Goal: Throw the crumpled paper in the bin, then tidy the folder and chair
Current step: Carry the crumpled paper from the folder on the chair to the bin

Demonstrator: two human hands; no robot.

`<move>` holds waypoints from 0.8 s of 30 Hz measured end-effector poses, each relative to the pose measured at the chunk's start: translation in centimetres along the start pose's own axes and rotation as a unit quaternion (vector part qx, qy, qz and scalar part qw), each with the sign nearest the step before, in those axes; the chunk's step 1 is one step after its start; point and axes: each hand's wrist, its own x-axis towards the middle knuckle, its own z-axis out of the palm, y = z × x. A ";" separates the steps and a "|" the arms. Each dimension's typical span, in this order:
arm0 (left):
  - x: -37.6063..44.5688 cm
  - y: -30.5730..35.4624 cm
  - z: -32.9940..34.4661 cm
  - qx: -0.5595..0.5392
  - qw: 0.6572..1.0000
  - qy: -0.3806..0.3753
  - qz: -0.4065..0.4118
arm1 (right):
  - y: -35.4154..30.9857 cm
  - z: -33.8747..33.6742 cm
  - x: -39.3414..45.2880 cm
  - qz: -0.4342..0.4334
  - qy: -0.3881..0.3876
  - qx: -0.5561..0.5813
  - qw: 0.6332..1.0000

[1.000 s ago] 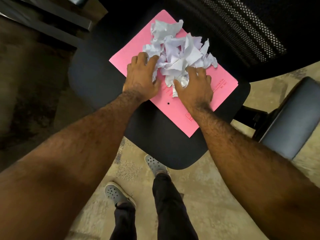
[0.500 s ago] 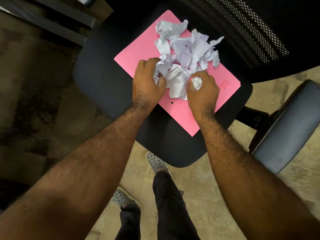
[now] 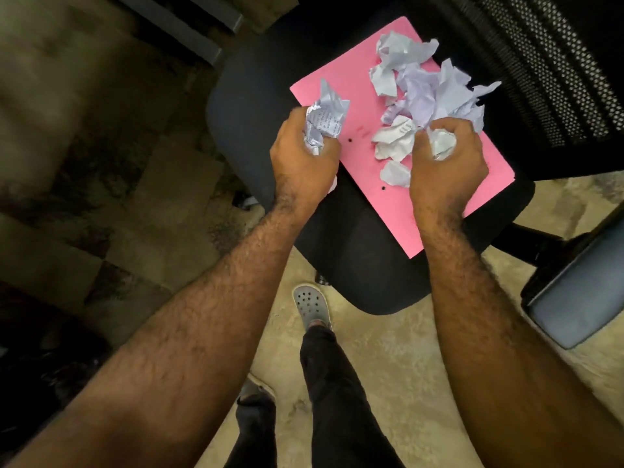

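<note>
A pink folder (image 3: 358, 96) lies flat on the black seat of an office chair (image 3: 354, 261). A heap of crumpled white paper (image 3: 425, 86) rests on the folder's far half, with a few loose scraps nearer me. My left hand (image 3: 304, 163) is closed around a wad of crumpled paper (image 3: 326, 119) and sits over the folder's left edge. My right hand (image 3: 445, 167) is fisted on another crumpled piece (image 3: 442, 143) at the near side of the heap. No bin is in view.
The chair's mesh backrest (image 3: 547, 59) rises at the top right. A second chair with a grey padded seat (image 3: 577, 295) stands at the right. My legs and grey clogs (image 3: 310, 304) are on beige floor below the seat. Dark furniture bars (image 3: 202, 32) lie at the top left.
Both hands closed on paper at the heap. My left hand then pulled its wad away to the left, off the pile, while the right hand stays at the heap's near edge.
</note>
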 end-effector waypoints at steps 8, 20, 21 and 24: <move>-2.6 -3.8 -11.1 -0.019 0.992 0.111 -0.049 | -6.9 4.6 -8.9 -0.084 -0.151 0.022 0.985; -16.8 -19.6 -34.8 -0.054 0.903 0.365 -0.219 | -14.9 14.2 -39.1 -0.209 -0.439 0.045 0.873; -18.2 -21.1 -36.8 -0.056 0.892 0.385 -0.231 | -15.4 14.9 -42.0 -0.209 -0.460 0.049 0.862; -22.3 -25.9 -42.5 -0.068 0.855 0.436 -0.273 | -16.4 17.0 -50.4 -0.202 -0.524 0.058 0.826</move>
